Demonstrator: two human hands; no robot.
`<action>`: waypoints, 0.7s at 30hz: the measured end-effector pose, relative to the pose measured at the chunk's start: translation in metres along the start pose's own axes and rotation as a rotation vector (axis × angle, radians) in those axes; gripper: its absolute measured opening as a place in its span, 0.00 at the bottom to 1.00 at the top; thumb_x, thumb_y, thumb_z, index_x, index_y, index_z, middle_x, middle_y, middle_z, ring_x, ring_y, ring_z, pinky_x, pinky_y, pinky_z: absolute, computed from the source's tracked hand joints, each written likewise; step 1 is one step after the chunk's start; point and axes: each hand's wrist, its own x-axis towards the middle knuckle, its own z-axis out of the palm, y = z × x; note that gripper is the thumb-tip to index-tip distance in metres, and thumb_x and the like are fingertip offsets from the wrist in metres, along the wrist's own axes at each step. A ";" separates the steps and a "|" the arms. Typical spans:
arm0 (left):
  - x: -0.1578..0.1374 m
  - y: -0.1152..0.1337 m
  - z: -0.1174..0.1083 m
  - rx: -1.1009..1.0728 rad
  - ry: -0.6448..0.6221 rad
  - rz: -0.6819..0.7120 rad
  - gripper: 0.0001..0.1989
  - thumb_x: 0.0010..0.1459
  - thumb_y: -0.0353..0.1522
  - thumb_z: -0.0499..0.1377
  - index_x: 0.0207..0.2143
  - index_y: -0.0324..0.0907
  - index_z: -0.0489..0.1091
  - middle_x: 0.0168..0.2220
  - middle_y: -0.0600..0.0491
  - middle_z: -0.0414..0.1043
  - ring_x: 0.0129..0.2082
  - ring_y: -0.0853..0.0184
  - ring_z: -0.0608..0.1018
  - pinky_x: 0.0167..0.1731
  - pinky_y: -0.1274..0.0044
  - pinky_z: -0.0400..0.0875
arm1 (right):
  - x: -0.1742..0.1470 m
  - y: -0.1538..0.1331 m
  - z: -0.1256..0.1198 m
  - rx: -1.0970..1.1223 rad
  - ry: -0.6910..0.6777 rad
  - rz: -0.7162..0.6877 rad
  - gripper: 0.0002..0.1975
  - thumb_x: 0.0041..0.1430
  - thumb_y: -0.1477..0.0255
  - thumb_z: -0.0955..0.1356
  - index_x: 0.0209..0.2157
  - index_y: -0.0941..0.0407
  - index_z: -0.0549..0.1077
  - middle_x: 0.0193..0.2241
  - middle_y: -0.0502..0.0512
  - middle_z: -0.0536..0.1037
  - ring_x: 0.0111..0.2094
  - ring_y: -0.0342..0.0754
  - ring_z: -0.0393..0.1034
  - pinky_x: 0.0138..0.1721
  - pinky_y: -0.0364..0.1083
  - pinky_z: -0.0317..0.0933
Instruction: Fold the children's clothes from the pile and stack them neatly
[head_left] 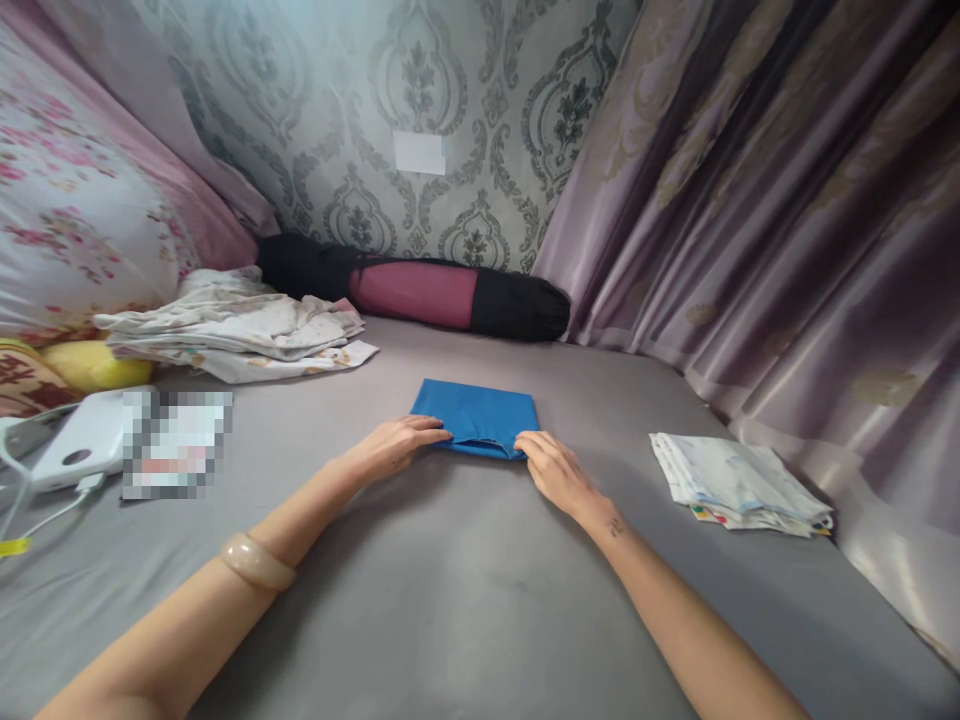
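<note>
A folded blue cloth [476,408] lies flat on the grey bedsheet [480,580], its near edge slightly parted in the middle. At that edge's left corner, my left hand [397,445] pinches the fabric between thumb and fingers. My right hand [553,472] grips the right corner in the same way, fingertips curled over the edge. The inner layers of the blue cloth are mostly hidden.
Folded white cloths [742,480] are stacked at the right, near the curtain [750,250]. A loose heap of pale clothes [247,325] lies at the left. Behind stretches a black and maroon bolster-shaped bag [412,292]. A white power bank [90,440] with cables sits at far left.
</note>
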 end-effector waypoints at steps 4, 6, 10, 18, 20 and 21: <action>-0.004 0.004 -0.001 0.000 -0.019 0.006 0.28 0.54 0.22 0.49 0.56 0.50 0.67 0.61 0.51 0.62 0.59 0.61 0.66 0.59 0.70 0.58 | -0.003 -0.009 -0.006 0.004 -0.012 0.056 0.18 0.55 0.82 0.60 0.44 0.53 0.74 0.50 0.56 0.72 0.51 0.49 0.65 0.51 0.48 0.60; -0.002 0.009 -0.006 -0.013 -0.009 0.005 0.21 0.57 0.29 0.52 0.52 0.49 0.71 0.60 0.49 0.63 0.58 0.59 0.68 0.59 0.68 0.59 | 0.001 -0.012 -0.009 0.011 -0.021 0.105 0.12 0.58 0.76 0.62 0.38 0.53 0.76 0.49 0.55 0.73 0.49 0.49 0.67 0.50 0.48 0.60; 0.019 0.022 -0.012 -0.031 0.079 -0.066 0.19 0.64 0.41 0.48 0.32 0.43 0.76 0.48 0.47 0.74 0.49 0.61 0.75 0.52 0.70 0.64 | 0.031 -0.016 -0.008 -0.048 -0.015 0.249 0.21 0.66 0.66 0.58 0.25 0.54 0.75 0.36 0.56 0.78 0.39 0.49 0.71 0.45 0.47 0.60; 0.080 0.035 0.025 0.131 0.246 -0.333 0.21 0.65 0.36 0.45 0.55 0.38 0.64 0.60 0.42 0.62 0.63 0.55 0.60 0.60 0.60 0.53 | 0.088 -0.033 0.029 -0.102 -0.040 0.306 0.24 0.65 0.70 0.57 0.60 0.61 0.62 0.64 0.63 0.57 0.64 0.55 0.47 0.62 0.55 0.42; 0.082 0.034 0.037 0.163 0.199 -0.336 0.24 0.66 0.37 0.42 0.60 0.37 0.60 0.63 0.43 0.57 0.65 0.55 0.55 0.62 0.59 0.48 | 0.088 -0.037 0.036 -0.098 -0.118 0.325 0.27 0.65 0.69 0.56 0.64 0.61 0.56 0.66 0.62 0.50 0.67 0.56 0.39 0.63 0.59 0.35; 0.081 0.032 0.042 0.174 0.179 -0.331 0.25 0.67 0.37 0.40 0.61 0.37 0.58 0.64 0.43 0.55 0.66 0.55 0.54 0.62 0.60 0.47 | 0.087 -0.038 0.039 -0.095 -0.149 0.333 0.28 0.65 0.69 0.56 0.65 0.61 0.54 0.67 0.62 0.47 0.67 0.56 0.37 0.64 0.60 0.34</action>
